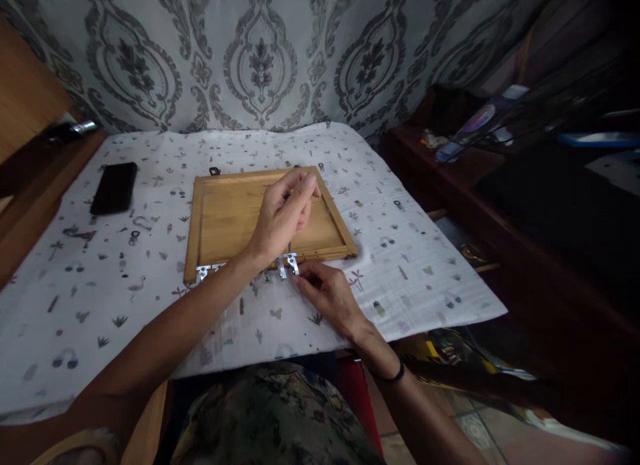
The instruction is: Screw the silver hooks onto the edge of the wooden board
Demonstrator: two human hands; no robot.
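Patterned clothing [265, 418] is filling the bottom edge, closest of all, and a black band [395, 375] is circling the right wrist a little further up. Beyond them, a cloth-covered tabletop [410, 271] is spreading out. The right hand [327, 295] is resting low over it, thumb and finger pinching the edge of a metal hinge [292, 263]. This hinge is lying along the near edge of a framed wooden panel [225, 218], while a second hinge [203, 273] is sitting near the panel's left corner. The left hand [285, 211] is hanging over the panel, its fingers curling tightly around a thin tool [289, 247], whose shaft is pointing down towards the first hinge; the handle is hiding inside the fist. Further left, a black phone [115, 188] is lying flat. Behind everything, grey patterned fabric [260, 58] is hanging.
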